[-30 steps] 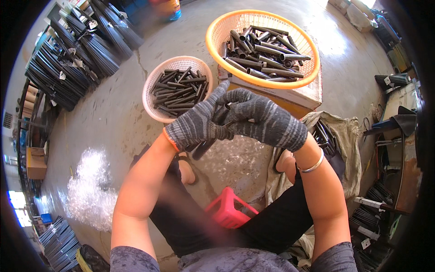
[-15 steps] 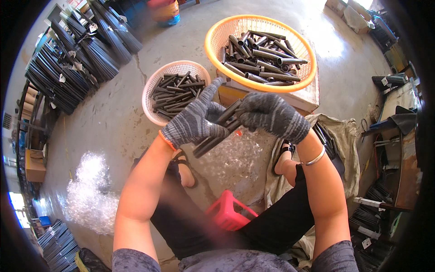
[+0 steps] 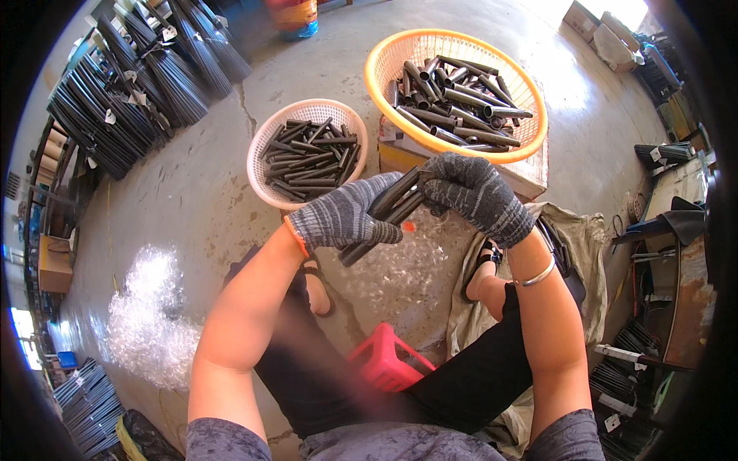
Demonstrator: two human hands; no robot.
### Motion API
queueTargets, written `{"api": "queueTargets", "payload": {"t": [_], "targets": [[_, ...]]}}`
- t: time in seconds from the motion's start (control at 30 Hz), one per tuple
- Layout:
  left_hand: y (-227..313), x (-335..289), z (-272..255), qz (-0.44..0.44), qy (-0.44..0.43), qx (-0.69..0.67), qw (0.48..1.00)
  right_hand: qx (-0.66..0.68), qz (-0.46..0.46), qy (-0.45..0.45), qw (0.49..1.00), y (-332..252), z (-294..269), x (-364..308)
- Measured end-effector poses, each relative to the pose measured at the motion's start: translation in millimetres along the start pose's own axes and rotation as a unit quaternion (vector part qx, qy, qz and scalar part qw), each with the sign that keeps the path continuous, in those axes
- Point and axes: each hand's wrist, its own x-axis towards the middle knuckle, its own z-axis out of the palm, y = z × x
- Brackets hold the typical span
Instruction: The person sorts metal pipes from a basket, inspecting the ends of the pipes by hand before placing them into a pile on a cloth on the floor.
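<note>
Both my hands wear grey striped knit gloves. My left hand [image 3: 346,213] is closed around a few short dark tubes [image 3: 382,217], which slant from lower left to upper right. At their upper ends my right hand [image 3: 473,194] is closed, its fingertips pinching there; exactly what lies between those fingertips is partly hidden. Beyond my left hand, a pale pink plastic basket [image 3: 257,178] holds many slim dark tubes. An orange-rimmed basket [image 3: 377,107] beyond my right hand is heaped with thicker dark tubes, their hollow ends showing.
The orange-rimmed basket rests on a box [image 3: 530,179]. Clear plastic scraps [image 3: 407,269] litter the floor between my feet, beside a red plastic stool [image 3: 384,361]. A cloth sack [image 3: 588,246] with dark tubes lies right; crumpled clear plastic [image 3: 150,323] lies left. Bundled rods [image 3: 100,115] stand far left.
My left hand has drawn its fingers in around the tubes, where they were stretched out before. Both hands and the tubes sit slightly farther right, and the view has shifted a little.
</note>
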Motion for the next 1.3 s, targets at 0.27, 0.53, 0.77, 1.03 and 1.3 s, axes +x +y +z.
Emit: {"api": "queueTargets", "payload": {"t": [0.27,0.53,0.77,1.03,1.3], "targets": [[-5,3,2,0.027,-0.047,0.001,0.999,-0.113,-0.193,-0.043,0.974,13,6,0],[-14,0,-1,0.031,0.063,0.029,0.997,-0.040,-0.029,-0.100,0.994,0,1,-1],[-32,7,-28,0.041,0.414,0.008,0.909,0.163,0.014,0.217,0.962,11,-58,6],[-32,-2,-21,0.047,0.330,0.021,0.943,0.254,-0.073,0.407,0.874,47,-95,35],[-22,-13,-20,0.018,0.264,-0.012,0.964,0.416,-0.036,0.271,0.867,14,-46,41]]}}
